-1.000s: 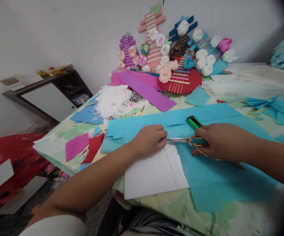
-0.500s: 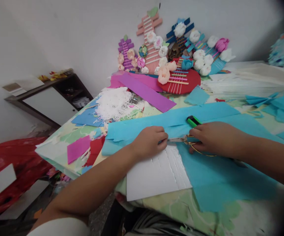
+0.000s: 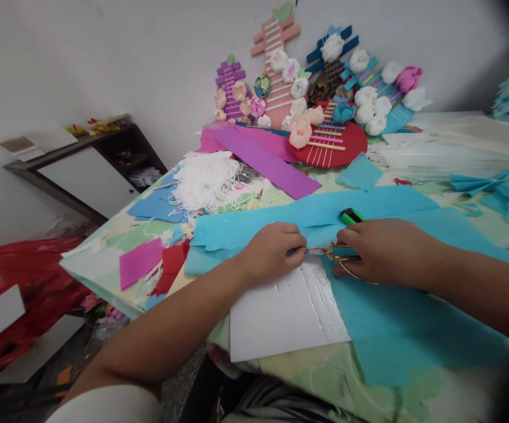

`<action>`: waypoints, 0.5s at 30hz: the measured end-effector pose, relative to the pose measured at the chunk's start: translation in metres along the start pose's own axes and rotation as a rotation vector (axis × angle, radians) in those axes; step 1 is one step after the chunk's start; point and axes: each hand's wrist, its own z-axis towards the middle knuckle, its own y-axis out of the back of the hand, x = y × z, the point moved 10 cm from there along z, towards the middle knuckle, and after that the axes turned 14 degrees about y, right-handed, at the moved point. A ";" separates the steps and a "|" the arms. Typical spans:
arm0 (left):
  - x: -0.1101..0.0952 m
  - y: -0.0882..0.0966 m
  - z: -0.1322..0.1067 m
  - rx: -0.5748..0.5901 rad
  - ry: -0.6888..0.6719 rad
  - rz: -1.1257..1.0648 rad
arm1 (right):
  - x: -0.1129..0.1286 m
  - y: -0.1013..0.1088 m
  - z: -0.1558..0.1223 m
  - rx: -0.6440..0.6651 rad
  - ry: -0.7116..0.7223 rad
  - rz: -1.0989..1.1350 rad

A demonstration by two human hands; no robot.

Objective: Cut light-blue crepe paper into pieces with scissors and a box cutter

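My right hand (image 3: pixel 382 249) is closed round the gold handles of a pair of scissors (image 3: pixel 330 251), whose blades point left into a sheet of blue tissue paper (image 3: pixel 395 317). My left hand (image 3: pixel 274 251) is curled, pinching the blue tissue paper's edge right at the blade tips. Under both hands lies a white foam board (image 3: pixel 281 314) scored with cuts. A green and black cutter (image 3: pixel 350 216) lies just behind my right hand.
Paper flowers on colourful stick frames (image 3: pixel 307 88) lean against the back wall. Purple strips (image 3: pixel 263 161), a heap of white shreds (image 3: pixel 206 179) and pink and red scraps (image 3: pixel 148 264) lie at the left. More blue paper (image 3: pixel 501 194) is at the right. A dark side table (image 3: pixel 87 170) stands beyond the table's left edge.
The scissors and my right hand have crept a little to the left along the blue tissue paper, towards my left hand. The view has shifted slightly.
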 end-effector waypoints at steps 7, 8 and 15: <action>-0.003 0.003 -0.003 -0.004 -0.002 -0.020 | 0.011 -0.001 0.011 0.032 0.078 -0.009; -0.003 0.003 -0.003 -0.007 0.001 -0.023 | 0.012 -0.001 0.011 0.035 0.086 -0.009; -0.002 0.006 -0.002 -0.021 -0.001 -0.043 | 0.015 0.001 0.013 0.025 0.084 -0.027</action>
